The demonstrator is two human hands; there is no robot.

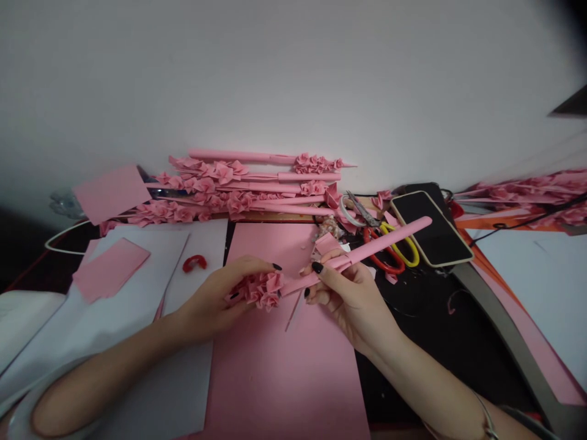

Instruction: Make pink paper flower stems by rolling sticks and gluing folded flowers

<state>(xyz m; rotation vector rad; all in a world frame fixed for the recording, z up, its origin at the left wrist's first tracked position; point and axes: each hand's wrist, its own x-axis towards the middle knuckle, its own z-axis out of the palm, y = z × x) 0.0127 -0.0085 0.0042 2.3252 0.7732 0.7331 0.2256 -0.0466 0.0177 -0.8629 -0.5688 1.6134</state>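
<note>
A pink paper flower stalk slants up to the right over a large pink sheet. Folded pink blossoms cluster round its lower left end. My left hand is closed round the blossom end, its thumb on top and the other fingers partly hidden. My right hand pinches the middle of the stalk between thumb and fingers. Just below the right fingers a thin pale stick shows over the sheet; I cannot tell whether it is held.
Several finished pink flower stalks lie along the wall. Scissors with red and yellow handles lie beside a phone on the right. At left are white sheets, small pink paper squares and a red curved piece.
</note>
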